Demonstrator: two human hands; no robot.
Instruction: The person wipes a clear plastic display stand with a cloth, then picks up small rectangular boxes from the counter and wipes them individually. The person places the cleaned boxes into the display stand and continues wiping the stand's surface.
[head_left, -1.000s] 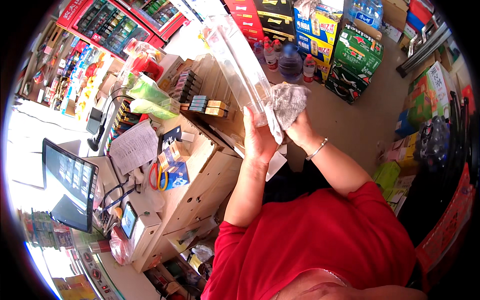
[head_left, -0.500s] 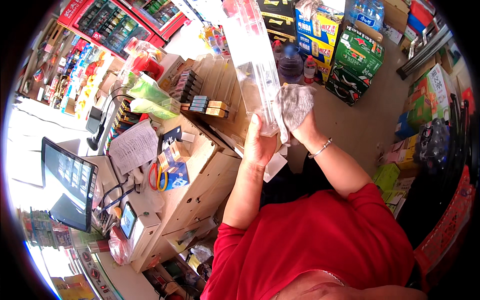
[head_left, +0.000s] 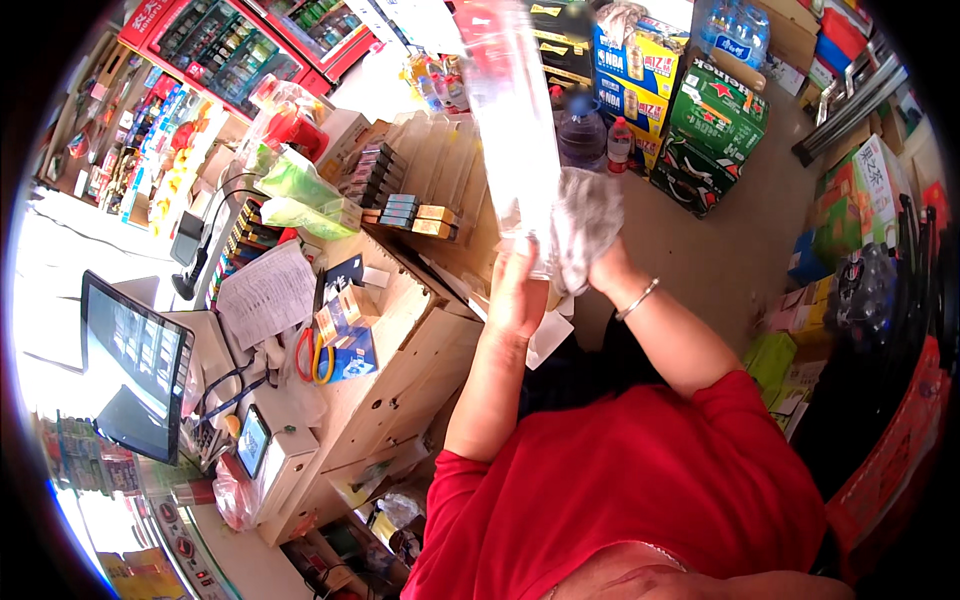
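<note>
A long, clear plastic tray (head_left: 515, 140) stands up in front of me, bright with glare. My left hand (head_left: 519, 295) grips its lower end, thumb on the near face. Against its right edge, my right hand (head_left: 608, 268) presses a grey-white cloth (head_left: 590, 215), which covers most of those fingers. To the left, on the wooden counter (head_left: 405, 300), small packs (head_left: 398, 208) stand in rows beside similar clear trays (head_left: 440, 150).
Orange-handled scissors (head_left: 315, 355), a written sheet (head_left: 266, 290) and a monitor (head_left: 135, 365) are on the counter. A green carton (head_left: 715, 125), yellow-blue cartons (head_left: 635, 70) and a large water bottle (head_left: 582, 135) stand on the floor ahead. A red crate (head_left: 900, 450) is at right.
The tray has tilted slightly and its upper end has shifted right. The cloth and my right hand have moved a little down along its edge.
</note>
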